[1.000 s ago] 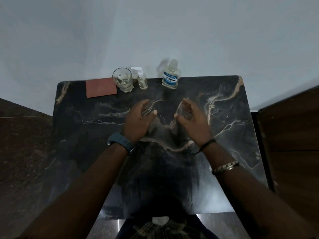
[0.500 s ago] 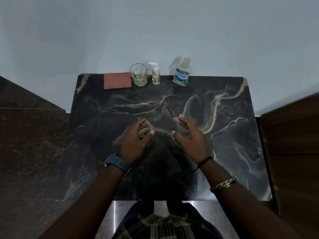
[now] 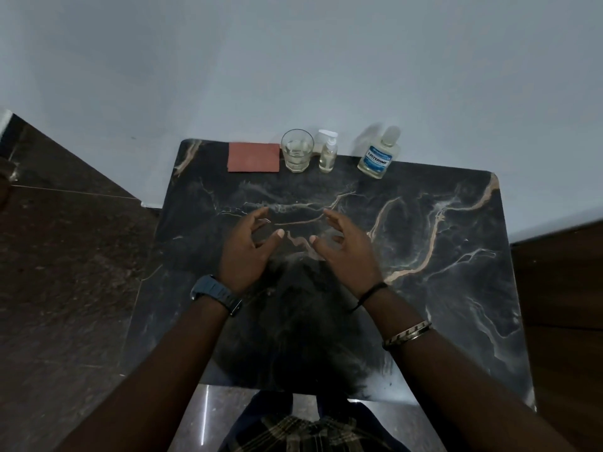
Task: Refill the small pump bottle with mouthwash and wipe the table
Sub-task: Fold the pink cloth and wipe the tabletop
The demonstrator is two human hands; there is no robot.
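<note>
Both hands empty, fingers loosely spread: left hand (image 3: pixel 243 247), right hand (image 3: pixel 347 252). Small clear pump bottle (image 3: pixel 328 155) upright at upper centre, roughly equidistant, well apart from both.

1. My two bare forearms reach forward side by side, palms turned toward each other.
2. My left hand (image 3: pixel 244 252) is relaxed, its fingers loosely spread and slightly bent, thumb pointing inward; it holds nothing.
3. My right hand (image 3: pixel 347 256) mirrors it, fingers loosely spread, thumb tip near the left thumb but apart from it.
4. A dark blue-grey wristwatch (image 3: pixel 217 295) sits on my left wrist.
5. A thin black cord (image 3: pixel 370 293) circles my right wrist, with a striped metal bangle (image 3: pixel 407 334) further up the forearm.
</note>
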